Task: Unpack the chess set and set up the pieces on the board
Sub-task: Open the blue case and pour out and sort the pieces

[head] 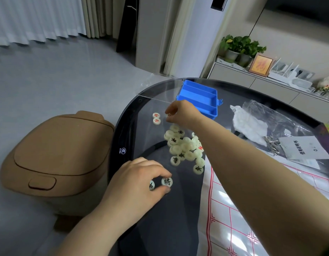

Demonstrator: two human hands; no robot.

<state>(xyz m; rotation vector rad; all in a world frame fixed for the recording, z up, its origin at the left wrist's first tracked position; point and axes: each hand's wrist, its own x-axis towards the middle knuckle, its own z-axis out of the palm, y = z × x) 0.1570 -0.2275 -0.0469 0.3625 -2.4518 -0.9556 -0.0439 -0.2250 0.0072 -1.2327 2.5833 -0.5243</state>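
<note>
A heap of pale round chess pieces (pixel 185 148) with black and red characters lies on the dark glass table (pixel 160 228). My left hand (pixel 137 182) pinches a black-marked piece (pixel 167 182) between thumb and fingertips; a second piece (pixel 152 185) sits partly under that hand. My right hand (pixel 180 112) reaches across above the heap with curled fingers; whether it holds a piece is hidden. Two red-marked pieces (pixel 156 118) lie apart to its left. The white board sheet with red lines (pixel 234 218) lies at the lower right.
An empty blue plastic box (pixel 198 98) with a clear open lid stands behind my right hand. Crumpled clear bags, white paper (pixel 247 124), metal rings and a leaflet (pixel 304 147) lie at the right. A brown bin (pixel 54 154) stands on the floor to the left.
</note>
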